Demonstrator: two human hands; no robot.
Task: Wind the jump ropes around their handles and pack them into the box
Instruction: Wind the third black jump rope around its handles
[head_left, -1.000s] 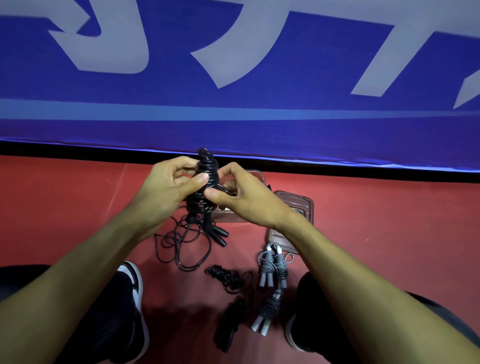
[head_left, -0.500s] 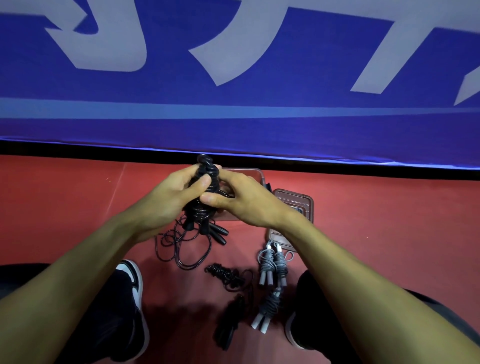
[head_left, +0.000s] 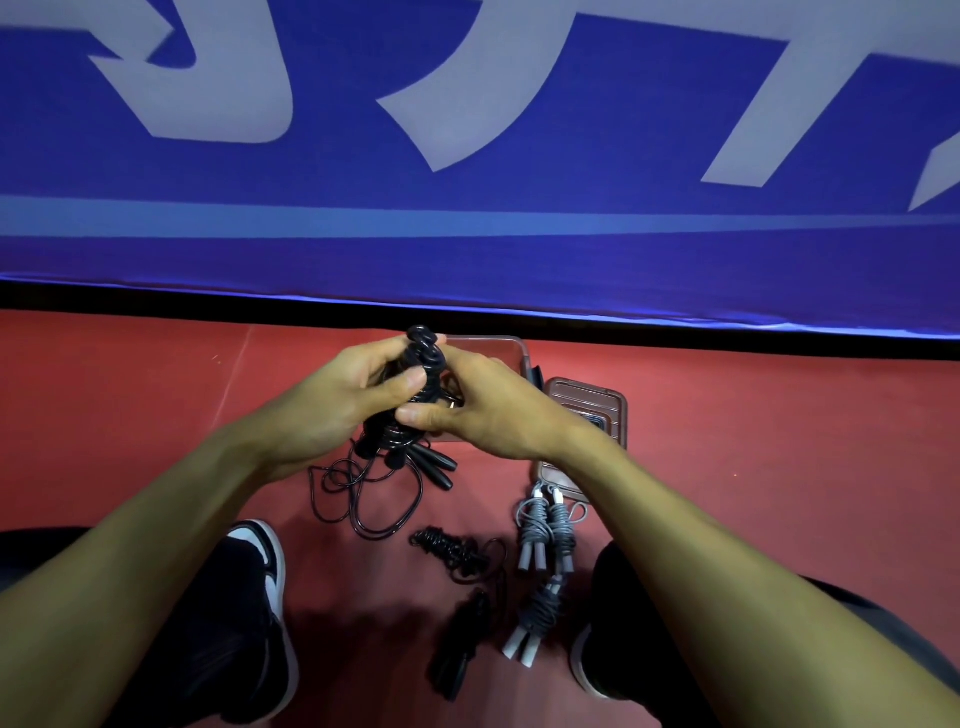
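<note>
The left hand (head_left: 332, 400) and right hand (head_left: 483, 410) meet above the red floor (head_left: 779, 467), both gripping one black rope (head_left: 423, 369) that is coiled around its handles. The left hand's fingers curl round the bundle from its own side, thumb pressed on the coils; the right hand pinches the lower coils between thumb and fingers from the other side. The top of the bundle sticks up just above both hands. Below the hands the handle ends (head_left: 436, 465) poke out, and the unwound cord (head_left: 363, 493) hangs down into loose loops on the floor, under the left wrist.

Just behind the right hand sits the box (head_left: 498, 348), mostly hidden by the hand; what it holds cannot be told. Beside the right wrist lies the lid (head_left: 592, 405), flat on the floor. Nearer the person than the hands lie wound ropes: two grey bundles (head_left: 545, 525) side by side under the right forearm, a third grey bundle (head_left: 535, 618) closer in, a black coil (head_left: 452, 551) between the forearms, and another black bundle (head_left: 462, 649) nearest the body. A shoe (head_left: 265, 571) shows under the left forearm. A blue banner (head_left: 467, 234) rises beyond the hands.
</note>
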